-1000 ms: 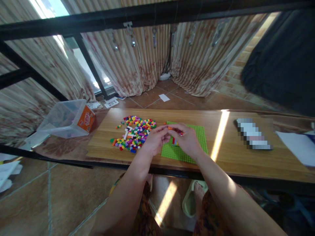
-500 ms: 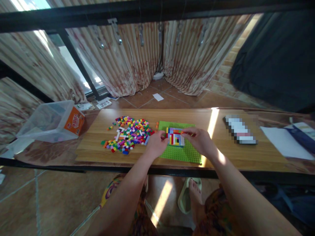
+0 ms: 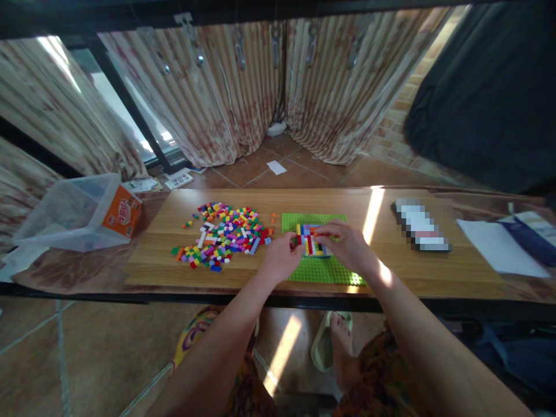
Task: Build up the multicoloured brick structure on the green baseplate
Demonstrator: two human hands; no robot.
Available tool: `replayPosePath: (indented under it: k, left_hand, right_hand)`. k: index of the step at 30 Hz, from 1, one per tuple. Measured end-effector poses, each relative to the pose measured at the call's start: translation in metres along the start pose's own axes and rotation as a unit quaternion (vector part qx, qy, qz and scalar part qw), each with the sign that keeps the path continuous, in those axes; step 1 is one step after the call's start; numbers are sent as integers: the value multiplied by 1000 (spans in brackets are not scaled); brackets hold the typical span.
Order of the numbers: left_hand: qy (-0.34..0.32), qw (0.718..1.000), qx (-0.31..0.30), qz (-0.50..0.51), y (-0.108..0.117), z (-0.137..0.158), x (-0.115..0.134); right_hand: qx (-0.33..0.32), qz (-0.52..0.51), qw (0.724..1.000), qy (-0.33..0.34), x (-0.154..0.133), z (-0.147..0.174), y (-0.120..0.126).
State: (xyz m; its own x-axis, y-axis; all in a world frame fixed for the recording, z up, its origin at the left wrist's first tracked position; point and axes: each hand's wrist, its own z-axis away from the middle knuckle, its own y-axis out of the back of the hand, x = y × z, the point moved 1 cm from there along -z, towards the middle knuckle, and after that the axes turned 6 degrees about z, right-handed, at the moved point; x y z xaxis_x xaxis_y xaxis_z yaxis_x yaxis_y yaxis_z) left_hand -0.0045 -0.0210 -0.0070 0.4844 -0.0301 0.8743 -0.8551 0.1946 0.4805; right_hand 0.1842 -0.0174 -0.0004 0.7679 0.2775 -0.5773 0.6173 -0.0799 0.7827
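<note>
A low structure of colourful building bricks is on a green studded baseplate. At its left edge my left hand is closed, thumb and fingers curled against the bricks. My right hand reaches over the structure from the right, its fingertips pinched at a small orange brick on the upper part. The right fingers cover part of the build. Left of the baseplate lies a spread of loose mixed bricks, some of them close to my left hand.
A clear plastic box with an orange label stands at the far left. A blurred-out dark-edged object lies on the wooden board at right. White paper lies beyond the board's right end.
My right hand has shifted left and inward over the structure, fingertips now covering more of it. My left hand stays at the left edge. The whole view has tilted slightly.
</note>
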Motion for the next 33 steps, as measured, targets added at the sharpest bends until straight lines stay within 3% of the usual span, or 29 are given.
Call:
replayPosePath:
  k: [33]
  left_hand:
    - [3, 998, 21, 53, -4, 4, 0]
  right_hand:
    - [3, 7, 1000, -8, -3, -5, -3]
